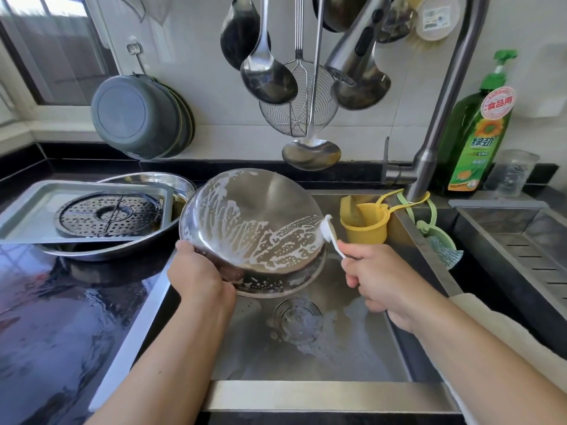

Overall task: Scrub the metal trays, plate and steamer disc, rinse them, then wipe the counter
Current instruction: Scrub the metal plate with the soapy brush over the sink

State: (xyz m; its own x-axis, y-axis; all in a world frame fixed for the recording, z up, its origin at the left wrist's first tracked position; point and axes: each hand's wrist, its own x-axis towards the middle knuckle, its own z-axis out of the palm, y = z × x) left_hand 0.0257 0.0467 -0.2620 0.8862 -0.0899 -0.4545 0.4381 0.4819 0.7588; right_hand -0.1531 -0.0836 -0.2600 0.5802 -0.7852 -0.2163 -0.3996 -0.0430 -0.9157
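Head view: your left hand (pixel 196 273) gripped the near-left rim of the round metal plate (pixel 254 222), fingers curled around the edge, holding it tilted over the sink (pixel 331 391) with its underside turned up toward you. The underside was streaked with white suds, heaviest along the left and lower parts; the upper right part was bare metal. Your right hand (pixel 377 280) held the white brush (pixel 329 233) by its handle, fingers wrapped closed around it, with the brush head touching the plate's right edge. Below the plate, on the sink floor, lay a clear glass (pixel 297 323) among patches of foam. On the dark wet surface (pixel 61 317) left of the sink sat a wide round metal tray (pixel 184 184); a rectangular metal tray (pixel 27 216) rested across it, and the perforated steamer disc (pixel 110 214) lay inside the rectangular tray. At the sink's far-right corner hung a yellow cup-shaped holder (pixel 366 225), just beside the base of the faucet (pixel 429 154). A green bottle of dish soap (pixel 477 127) stood behind the faucet, with a clear cup (pixel 511 173) just to its right. Ladles (pixel 267 75) and a wire skimmer (pixel 299 108) hung on the wall above the sink, and grey basins (pixel 138 115) hung to the left.
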